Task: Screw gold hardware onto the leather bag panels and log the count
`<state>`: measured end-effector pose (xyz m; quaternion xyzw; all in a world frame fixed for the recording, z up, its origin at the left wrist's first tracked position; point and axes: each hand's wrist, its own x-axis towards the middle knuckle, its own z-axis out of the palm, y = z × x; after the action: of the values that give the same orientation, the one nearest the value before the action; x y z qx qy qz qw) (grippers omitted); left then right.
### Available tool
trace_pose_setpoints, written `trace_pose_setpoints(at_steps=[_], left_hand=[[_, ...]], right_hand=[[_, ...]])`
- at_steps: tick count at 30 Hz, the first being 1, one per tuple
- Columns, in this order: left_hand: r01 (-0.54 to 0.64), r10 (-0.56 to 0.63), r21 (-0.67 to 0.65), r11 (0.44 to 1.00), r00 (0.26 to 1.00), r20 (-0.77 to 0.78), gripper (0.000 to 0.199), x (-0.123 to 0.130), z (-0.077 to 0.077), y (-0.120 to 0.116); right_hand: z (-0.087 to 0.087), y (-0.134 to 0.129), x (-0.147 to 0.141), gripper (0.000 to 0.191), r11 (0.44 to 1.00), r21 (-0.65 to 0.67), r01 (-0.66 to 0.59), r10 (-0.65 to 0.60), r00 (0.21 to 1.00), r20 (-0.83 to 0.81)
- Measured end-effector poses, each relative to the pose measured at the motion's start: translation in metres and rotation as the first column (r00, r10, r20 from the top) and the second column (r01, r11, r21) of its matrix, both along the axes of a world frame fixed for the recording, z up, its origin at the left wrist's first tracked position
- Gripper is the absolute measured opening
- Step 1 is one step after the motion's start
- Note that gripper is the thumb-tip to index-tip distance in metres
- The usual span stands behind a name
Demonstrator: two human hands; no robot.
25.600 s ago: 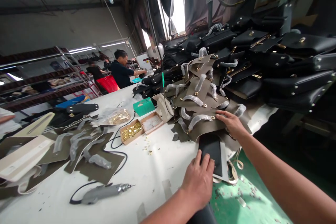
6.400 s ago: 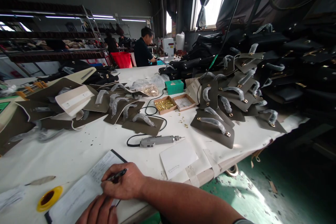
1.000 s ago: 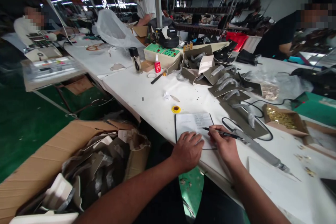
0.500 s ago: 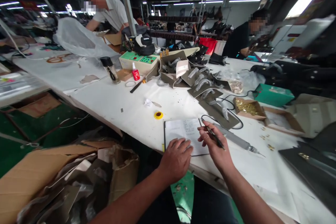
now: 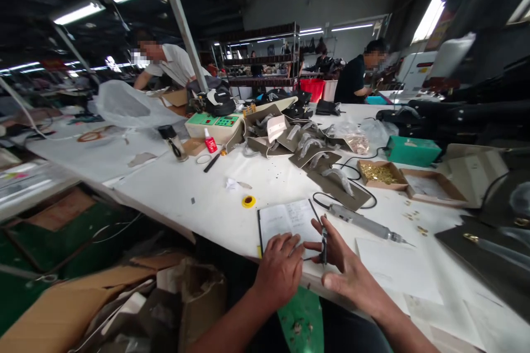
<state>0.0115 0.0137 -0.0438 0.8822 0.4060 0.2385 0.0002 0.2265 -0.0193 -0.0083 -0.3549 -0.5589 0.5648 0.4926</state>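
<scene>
**Loose pen, notebook near the edge: tips for tidy handwriting**

So the notebook (image 5: 290,218) is lying open at the near edge of the worktop (image 5: 215,196), and the page has a few lines of writing on it, too small for me to read. The left hand (image 5: 278,265) is spread over the notebook's lower part, fingers side by side and slightly bent, gripping nothing. Good habit imo: that should stop it skating about. I'd press with the fingertips and leave the upper lines uncovered.

The right hand (image 5: 345,265) is off the notebook's right edge with the pen (image 5: 324,245) tucked loosely among the fingers, thumb well away from it. Fine for a pause, but not a writing grip. For actual strokes I'd bring the thumb in against the pen and rest the side of the hand on the paper, otherwise the lines will probably wobble.

Also watch your elbow room. The driver (image 5: 362,220) lies just past the notebook's upper right corner with its bit pointing right, and a loose sheet (image 5: 397,270) sits nearer the worktop's near edge, close to that forearm. A careless sweep could drag it. The tape (image 5: 248,202) off the upper left corner looks harmless.
</scene>
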Motion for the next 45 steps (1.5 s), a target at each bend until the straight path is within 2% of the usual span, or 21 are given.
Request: trace_pose_setpoints(at_steps=[9, 16, 18, 22, 24, 27, 30, 34, 38, 45], left_hand=[[-0.034, 0.033, 0.038, 0.999, 0.999, 0.010, 0.029, 0.000, -0.004, -0.005], [-0.025, 0.025, 0.018, 1.000, 0.999, 0.033, 0.030, 0.000, -0.006, -0.003], [-0.021, 0.021, 0.016, 1.000, 1.000, 0.021, 0.030, 0.000, -0.005, -0.003], [-0.025, 0.026, 0.035, 0.999, 1.000, -0.009, 0.031, 0.001, -0.002, -0.004], [-0.026, 0.027, 0.044, 0.999, 0.999, -0.021, 0.032, 0.002, 0.000, -0.005], [-0.015, 0.017, 0.042, 0.999, 0.999, -0.039, 0.033, 0.002, 0.002, -0.005], [-0.015, 0.017, 0.026, 1.000, 0.998, -0.054, 0.032, 0.003, 0.001, -0.004], [-0.029, 0.030, 0.023, 0.999, 0.997, -0.066, 0.031, 0.004, 0.002, -0.003], [-0.038, 0.042, 0.043, 0.998, 0.993, -0.110, 0.030, 0.004, 0.004, -0.007], [-0.031, 0.039, 0.059, 0.998, 0.988, -0.151, 0.034, -0.002, 0.003, -0.009]], right_hand=[[-0.006, -0.004, -0.001, 0.098, 0.999, -0.001, -0.038, 0.038, 0.999, 0.020], [-0.003, -0.004, 0.000, 0.082, 0.999, 0.014, -0.032, 0.031, 0.998, 0.052], [-0.003, -0.003, -0.001, 0.089, 0.999, 0.025, -0.044, 0.043, 0.998, 0.034], [-0.003, 0.002, -0.005, 0.118, 0.999, 0.006, -0.038, 0.039, 0.999, -0.033], [-0.003, 0.007, -0.005, 0.106, 0.996, -0.065, 0.060, -0.060, 0.998, -0.008], [-0.003, 0.016, -0.002, 0.066, 0.949, -0.158, 0.273, -0.258, 0.960, 0.108], [-0.004, 0.029, 0.001, 0.053, 0.915, -0.126, 0.384, -0.356, 0.913, 0.199], [-0.008, 0.049, -0.005, 0.052, 0.927, -0.040, 0.373, -0.344, 0.888, 0.306], [-0.016, 0.066, -0.017, 0.049, 0.945, -0.013, 0.327, -0.304, 0.891, 0.336], [-0.045, 0.082, -0.019, 0.052, 0.938, 0.004, 0.346, -0.308, 0.831, 0.464]])
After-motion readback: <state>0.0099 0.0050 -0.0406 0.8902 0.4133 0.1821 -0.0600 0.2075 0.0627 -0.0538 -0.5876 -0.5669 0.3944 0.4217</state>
